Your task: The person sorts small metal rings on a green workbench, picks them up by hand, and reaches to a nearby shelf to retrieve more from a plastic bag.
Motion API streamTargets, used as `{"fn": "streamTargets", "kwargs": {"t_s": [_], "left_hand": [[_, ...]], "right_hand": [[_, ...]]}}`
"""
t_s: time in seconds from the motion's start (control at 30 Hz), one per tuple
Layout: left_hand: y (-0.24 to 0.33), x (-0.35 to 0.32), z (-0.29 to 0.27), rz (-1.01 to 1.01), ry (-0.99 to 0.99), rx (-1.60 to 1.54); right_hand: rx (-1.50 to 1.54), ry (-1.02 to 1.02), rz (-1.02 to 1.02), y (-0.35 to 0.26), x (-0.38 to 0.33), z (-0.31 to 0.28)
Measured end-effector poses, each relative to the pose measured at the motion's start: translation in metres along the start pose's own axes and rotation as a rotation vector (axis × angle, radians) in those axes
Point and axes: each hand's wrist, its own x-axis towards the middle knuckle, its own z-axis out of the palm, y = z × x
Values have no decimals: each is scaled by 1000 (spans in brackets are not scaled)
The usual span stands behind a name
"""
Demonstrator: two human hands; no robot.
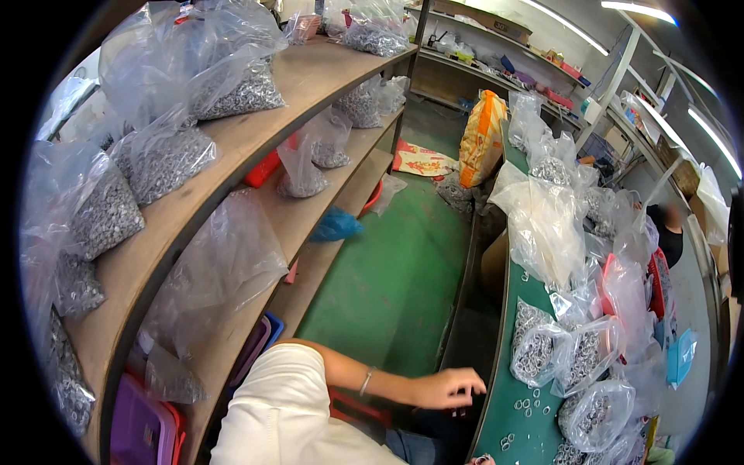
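My left hand (447,388) reaches across to the near edge of the green-topped table (502,418), fingers loosely bent and somewhat apart, with nothing seen in it. A bracelet circles that wrist. At the bottom edge, a small part of my right hand (482,460) shows beside a ring; its grip is cut off. Small loose metal rings (528,404) lie on the tabletop just right of my left hand. Beyond them are open clear bags of metal rings, one bag (533,349) next to another bag (585,356), and a third bag (595,417) nearer me.
On the left, wooden shelves (310,74) hold clear bags of small metal parts (167,163) and a purple bin (139,426). Green floor (380,287) runs between shelves and table. An orange-and-white sack (482,139) stands at the far end. A person (668,232) is at the right.
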Motion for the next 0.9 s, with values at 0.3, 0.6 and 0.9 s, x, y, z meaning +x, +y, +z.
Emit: {"fn": "streamTargets", "kwargs": {"t_s": [0.3,0.6,0.9], "left_hand": [[19,-15,87,44,-471,-25],[12,2,120,-29,-391,-211],[19,24,154,-100,-403,-326]], "right_hand": [[-40,-72,115,1,-17,-10],[55,31,156,-2,-15,-24],[86,216,143,-8,-26,-44]]}}
